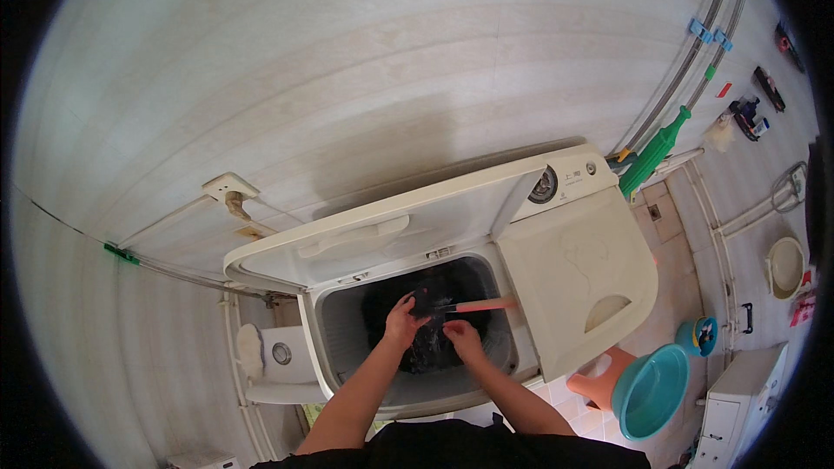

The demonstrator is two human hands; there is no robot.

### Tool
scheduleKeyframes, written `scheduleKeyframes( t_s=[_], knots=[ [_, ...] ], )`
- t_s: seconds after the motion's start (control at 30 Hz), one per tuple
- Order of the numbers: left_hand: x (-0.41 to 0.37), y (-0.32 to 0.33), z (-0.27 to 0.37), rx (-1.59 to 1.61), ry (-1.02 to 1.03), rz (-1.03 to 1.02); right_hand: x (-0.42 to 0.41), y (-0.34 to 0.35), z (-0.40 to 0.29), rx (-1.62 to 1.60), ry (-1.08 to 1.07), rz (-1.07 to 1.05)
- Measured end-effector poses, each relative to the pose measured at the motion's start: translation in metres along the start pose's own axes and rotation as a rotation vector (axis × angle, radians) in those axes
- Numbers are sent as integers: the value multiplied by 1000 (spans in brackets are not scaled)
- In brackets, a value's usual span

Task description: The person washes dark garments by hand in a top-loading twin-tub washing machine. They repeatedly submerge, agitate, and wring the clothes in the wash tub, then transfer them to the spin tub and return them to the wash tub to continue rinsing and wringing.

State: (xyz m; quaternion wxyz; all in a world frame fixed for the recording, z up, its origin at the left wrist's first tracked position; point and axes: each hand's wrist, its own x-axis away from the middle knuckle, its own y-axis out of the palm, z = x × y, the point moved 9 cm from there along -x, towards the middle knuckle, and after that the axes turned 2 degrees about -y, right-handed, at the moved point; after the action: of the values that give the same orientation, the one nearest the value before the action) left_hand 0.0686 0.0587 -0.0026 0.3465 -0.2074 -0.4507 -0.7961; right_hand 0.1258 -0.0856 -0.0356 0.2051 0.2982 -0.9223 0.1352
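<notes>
Both my arms reach into the wash tub [339,339] of a cream twin-tub washing machine. My left hand [402,324] grips a dark cloth item [425,303] above the tub's middle. Close by on the right, my right hand [464,339] has its fingers bent together beside falling water; whether they pinch some cloth cannot be told. An orange-pink hose or spout [482,305] juts in from the tub's right side, its end near the dark item, with water running there. Dark laundry or dark water fills the tub's shaded bottom, where details are hidden.
The raised tub lid [391,228] leans towards the wall. Right of the tub is the closed spinner cover [580,273], with a control dial [543,184] behind. A teal basin [651,392] rests against an orange stool [599,378]. A toilet [287,365] stands left.
</notes>
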Motion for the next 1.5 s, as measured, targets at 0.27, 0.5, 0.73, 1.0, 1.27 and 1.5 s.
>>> scheduleKeyframes(
  t_s=[0.27,0.5,0.73,1.0,1.27,1.5],
  knots=[
    [30,-1,18,-305,7,-21,-29,1,22,-374,75,131],
    [45,0,26,-327,-26,-101,-23,61,18,-650,419,-261],
    [58,-16,50,-299,60,-180,-1,61,-93,-514,67,-263],
    [71,-53,89,-479,305,286,30,28,-218,-624,-55,-269],
    [112,-44,135,49,419,201,36,-30,-260,-548,-169,-75],
    [152,9,167,-4,478,15,49,-51,-278,213,-470,207]
  ],
)
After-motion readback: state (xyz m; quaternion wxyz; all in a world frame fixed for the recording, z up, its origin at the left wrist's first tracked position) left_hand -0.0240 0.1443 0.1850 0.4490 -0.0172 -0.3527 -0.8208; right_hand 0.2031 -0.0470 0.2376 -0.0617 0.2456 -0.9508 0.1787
